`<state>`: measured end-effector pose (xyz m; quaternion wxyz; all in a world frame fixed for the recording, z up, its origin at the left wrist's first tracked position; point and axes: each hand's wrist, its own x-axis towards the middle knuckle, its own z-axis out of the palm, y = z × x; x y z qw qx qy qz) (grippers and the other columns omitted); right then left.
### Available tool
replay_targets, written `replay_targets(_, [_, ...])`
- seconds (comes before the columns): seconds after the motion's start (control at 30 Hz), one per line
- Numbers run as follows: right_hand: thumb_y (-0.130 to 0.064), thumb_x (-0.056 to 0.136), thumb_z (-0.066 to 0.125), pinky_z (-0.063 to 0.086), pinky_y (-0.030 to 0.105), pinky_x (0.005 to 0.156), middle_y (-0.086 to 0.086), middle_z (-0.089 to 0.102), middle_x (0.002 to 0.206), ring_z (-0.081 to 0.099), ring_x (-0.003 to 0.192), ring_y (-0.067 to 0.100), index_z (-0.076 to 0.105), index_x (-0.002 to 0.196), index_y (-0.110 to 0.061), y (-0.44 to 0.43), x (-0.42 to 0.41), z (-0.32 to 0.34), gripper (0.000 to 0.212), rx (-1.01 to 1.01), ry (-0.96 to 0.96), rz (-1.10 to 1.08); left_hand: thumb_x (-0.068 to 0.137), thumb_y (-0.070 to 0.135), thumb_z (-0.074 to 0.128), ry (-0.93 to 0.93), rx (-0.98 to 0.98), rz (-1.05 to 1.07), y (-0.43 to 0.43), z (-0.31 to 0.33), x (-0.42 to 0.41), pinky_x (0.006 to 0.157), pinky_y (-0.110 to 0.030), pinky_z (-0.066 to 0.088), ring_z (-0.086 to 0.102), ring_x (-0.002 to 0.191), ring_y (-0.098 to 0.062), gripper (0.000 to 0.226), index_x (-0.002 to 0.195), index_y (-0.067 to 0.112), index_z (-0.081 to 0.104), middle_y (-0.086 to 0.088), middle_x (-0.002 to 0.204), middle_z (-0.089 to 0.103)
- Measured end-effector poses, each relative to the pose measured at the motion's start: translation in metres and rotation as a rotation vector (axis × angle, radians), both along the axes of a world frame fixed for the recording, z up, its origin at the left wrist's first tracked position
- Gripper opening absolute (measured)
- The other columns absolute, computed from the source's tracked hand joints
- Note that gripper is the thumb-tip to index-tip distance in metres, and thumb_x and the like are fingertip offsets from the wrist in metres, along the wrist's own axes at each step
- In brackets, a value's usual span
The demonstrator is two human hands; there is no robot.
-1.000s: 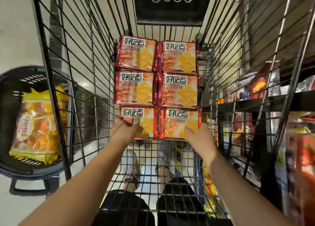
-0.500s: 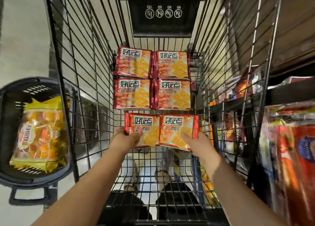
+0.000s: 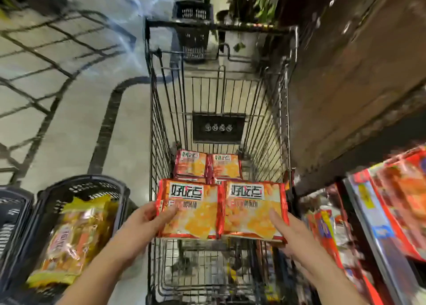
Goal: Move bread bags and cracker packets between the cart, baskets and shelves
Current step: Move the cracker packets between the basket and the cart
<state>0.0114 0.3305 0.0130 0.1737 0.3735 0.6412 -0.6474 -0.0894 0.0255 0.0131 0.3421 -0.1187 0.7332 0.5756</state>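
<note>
Left hand (image 3: pixel 147 221) and right hand (image 3: pixel 292 233) each pinch one of two side-by-side cracker packets (image 3: pixel 193 212), with the shelf (image 3: pixel 345 111) nearest the right grip.

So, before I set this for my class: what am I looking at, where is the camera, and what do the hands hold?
There is no machine: a person wears one camera on the head, looking down at their bare hands. The left hand grips the left cracker packet and the right hand grips the right cracker packet, side by side above a wire cart. On the cart floor lie more packets. At left, a black basket holds a yellow bread bag; stocked shelves stand at right.
</note>
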Motion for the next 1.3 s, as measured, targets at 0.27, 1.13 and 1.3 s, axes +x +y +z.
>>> replay_targets(0.27, [-0.066, 0.055, 0.090, 0.044, 0.044, 0.109, -0.011, 0.074, 0.124, 0.067, 0.116, 0.007, 0.058, 0.140, -0.018, -0.034, 0.005, 0.084, 0.102, -0.085, 0.209, -0.146, 0.097, 0.023, 0.065, 0.122, 0.146, 0.199, -0.057, 0.086, 0.014, 0.058, -0.020, 0.051, 0.071, 0.059, 0.002, 0.010, 0.089, 0.030, 0.065, 0.016, 0.066, 0.075])
replay_targets(1.13, [-0.031, 0.099, 0.059, 0.053, 0.037, 0.078, 0.003, 0.076, 0.095, 0.072, 0.082, 0.017, 0.065, 0.127, -0.004, -0.314, -0.054, 0.068, 0.039, -0.211, 0.219, 0.921, 0.097, 0.042, 0.059, 0.195, -0.055, 1.158, -0.245, 0.102, 0.278, 0.067, -0.016, 0.056, 0.076, 0.085, -0.005, 0.028, 0.119, 0.029, 0.071, 0.006, 0.103, 0.080])
replay_targets(1.3, [-0.032, 0.098, 0.061, 0.056, 0.043, 0.089, 0.000, 0.078, 0.114, 0.076, 0.100, 0.020, 0.064, 0.132, -0.023, -0.407, -0.013, 0.074, 0.035, -0.297, 0.197, 1.044, 0.095, 0.044, 0.060, 0.222, -0.082, 1.315, -0.301, 0.109, 0.348, 0.072, -0.024, 0.057, 0.076, 0.081, -0.008, 0.028, 0.115, 0.029, 0.072, 0.003, 0.098, 0.080])
